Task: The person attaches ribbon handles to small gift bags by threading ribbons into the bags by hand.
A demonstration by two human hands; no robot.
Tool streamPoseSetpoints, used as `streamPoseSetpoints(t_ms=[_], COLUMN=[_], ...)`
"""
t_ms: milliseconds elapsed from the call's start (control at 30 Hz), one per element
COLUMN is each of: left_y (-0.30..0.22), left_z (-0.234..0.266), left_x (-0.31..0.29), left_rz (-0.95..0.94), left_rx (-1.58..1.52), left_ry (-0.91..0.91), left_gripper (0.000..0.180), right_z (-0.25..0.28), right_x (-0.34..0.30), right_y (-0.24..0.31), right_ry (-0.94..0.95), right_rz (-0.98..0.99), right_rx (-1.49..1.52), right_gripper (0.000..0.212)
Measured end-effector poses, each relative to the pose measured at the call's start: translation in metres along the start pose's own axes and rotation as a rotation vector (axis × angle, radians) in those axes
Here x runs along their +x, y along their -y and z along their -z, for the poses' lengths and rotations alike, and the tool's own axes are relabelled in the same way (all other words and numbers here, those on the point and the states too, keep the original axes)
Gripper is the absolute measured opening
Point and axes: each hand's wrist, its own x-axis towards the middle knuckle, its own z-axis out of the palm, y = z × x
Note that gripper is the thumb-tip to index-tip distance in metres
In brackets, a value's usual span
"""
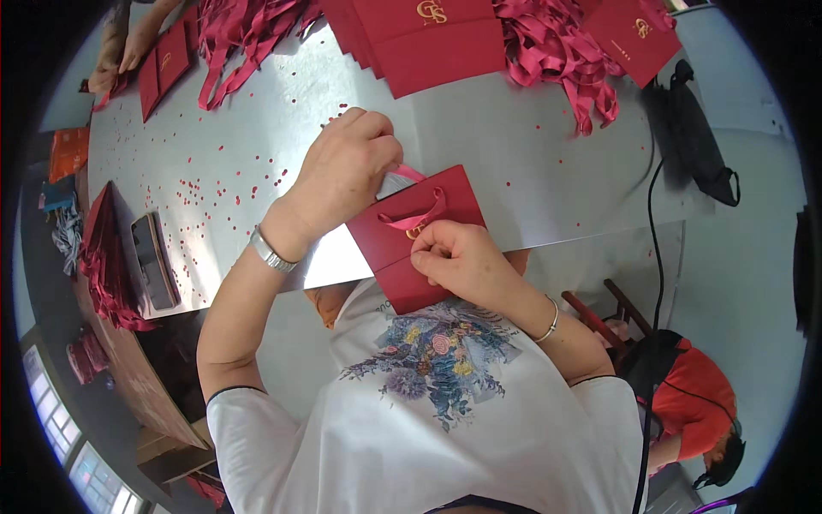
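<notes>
A small dark-red paper bag [394, 248] is tilted at the table's near edge, its lower part against my shirt. On its front a pink ribbon handle [411, 221] loops loosely above a gold emblem, partly covered by my right hand. My left hand [353, 163], wearing a watch, is curled at the bag's top left corner. A strip of pink ribbon [410, 173] runs from its fingers to behind the bag's top edge; the fingertips are hidden. My right hand [462, 264] is closed against the bag's front, and what its fingers grip cannot be made out.
Stacked red bags [437, 43] and heaped ribbons [556, 60] lie at the table's far side. Red paper dots [227, 188] are scattered leftward, near a phone [154, 257]. A black cable [655, 231] hangs at right. Another person's hands [124, 60] work far left; someone in red [698, 394] bends lower right.
</notes>
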Motion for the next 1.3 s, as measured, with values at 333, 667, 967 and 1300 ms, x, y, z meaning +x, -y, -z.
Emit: streamPoseSetpoints(t_ms=[333, 667, 967, 1300], left_y=[0.02, -0.038, -0.058, -0.04], left_z=[-0.019, 0.01, 0.008, 0.093], left_x=[0.017, -0.004, 0.006, 0.013], left_rz=[0.21, 0.163, 0.621, 0.423], left_rx=[0.186, 0.056, -0.304, -0.565], left_ry=[-0.276, -0.224, 0.283, -0.107], left_gripper=[0.009, 0.011, 0.018, 0.017], right_z=[-0.004, -0.003, 0.023, 0.146], right_x=[-0.001, -0.004, -0.01, 0.098], right_y=[0.001, -0.003, 0.016, 0.031], right_ry=[-0.05, -0.068, 0.155, -1.008], right_rz=[0.041, 0.098, 0.235, 0.48], right_rx=[-0.118, -0.052, -0.01, -0.768], right_gripper=[0.009, 0.014, 0.012, 0.028])
